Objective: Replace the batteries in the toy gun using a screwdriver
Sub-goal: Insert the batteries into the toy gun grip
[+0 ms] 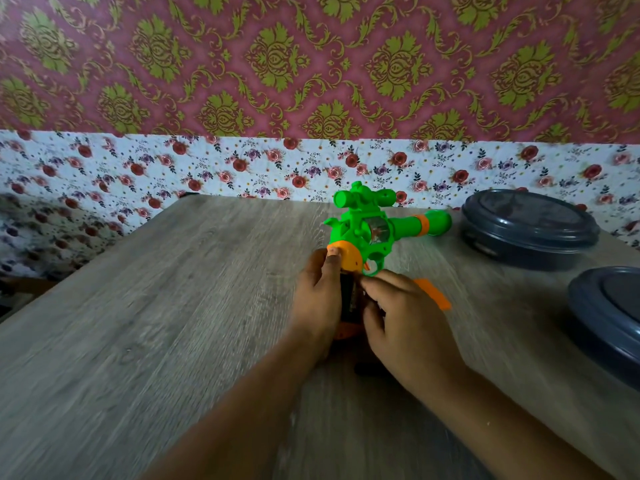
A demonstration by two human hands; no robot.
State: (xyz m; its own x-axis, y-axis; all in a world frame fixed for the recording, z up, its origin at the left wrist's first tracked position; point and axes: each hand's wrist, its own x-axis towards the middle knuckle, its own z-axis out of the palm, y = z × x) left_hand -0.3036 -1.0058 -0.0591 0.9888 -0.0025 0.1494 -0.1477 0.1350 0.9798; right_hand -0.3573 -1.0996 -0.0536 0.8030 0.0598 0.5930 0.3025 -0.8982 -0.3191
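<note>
Gripping the green-and-orange plastic toy gun (360, 233) at table centre, barrel toward 2 o'clock | left hand (317, 299) clasps grip, right hand (401, 317) pinches dark battery (347, 296) in open compartment | risk: battery slipping or seating reversed; loose orange cover (434, 294) at 3 o'clock could get knocked.

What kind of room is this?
Probably a room in someone's home. The wall has fancy red and green wallpaper with flowery paper below it, and a wooden table holds a toy gun and two dark round containers.
</note>
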